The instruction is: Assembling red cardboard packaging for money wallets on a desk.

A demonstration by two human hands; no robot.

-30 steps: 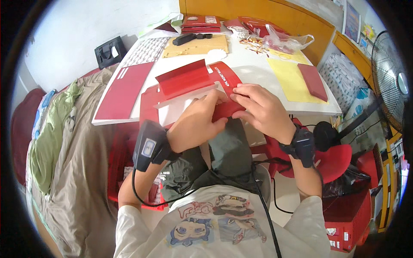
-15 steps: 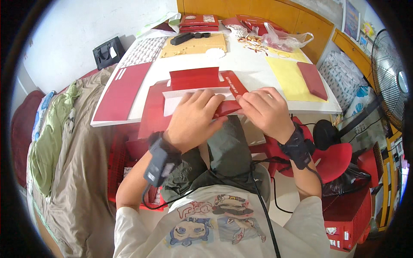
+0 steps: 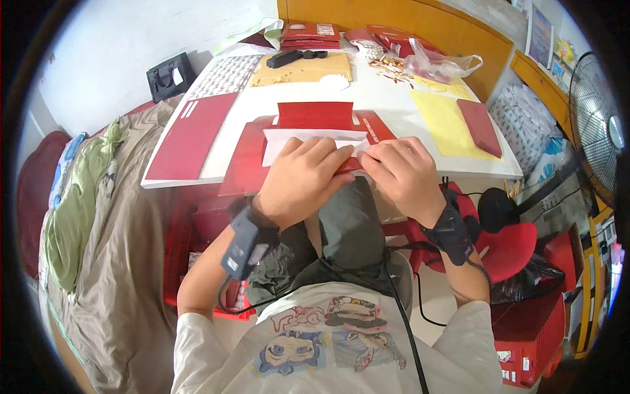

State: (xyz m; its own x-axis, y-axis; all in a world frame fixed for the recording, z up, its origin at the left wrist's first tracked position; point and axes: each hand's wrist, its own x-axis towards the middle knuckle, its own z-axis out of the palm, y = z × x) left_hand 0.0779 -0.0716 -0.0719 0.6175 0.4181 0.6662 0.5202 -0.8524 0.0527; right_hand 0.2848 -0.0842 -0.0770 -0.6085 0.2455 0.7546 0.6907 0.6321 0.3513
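A red card box blank [image 3: 314,115], partly folded, lies across the table's near edge with one flap standing up at its far side. Its white inner face [image 3: 279,142] shows behind my hands. My left hand [image 3: 302,174] curls over the near red fold, fingers on top and thumb below. At the fold's right end, my right hand [image 3: 403,172] pinches the card between thumb and fingers. The two hands almost meet. My fingers hide much of the near edge. A dark device with a cable is strapped to each wrist.
Flat red card [image 3: 191,139] lies at left, beside a sheet of round pieces [image 3: 226,75]. A tan board [image 3: 308,69] bears a black object [image 3: 295,58]. Red packets [image 3: 310,36], a plastic bag [image 3: 441,64] and yellow paper [image 3: 443,125] are farther back. A fan [image 3: 594,125] stands right.
The blank has shifted right and its upright flap now faces me more squarely. My left hand has slid slightly right, closer to my right hand. Both hands keep their hold.
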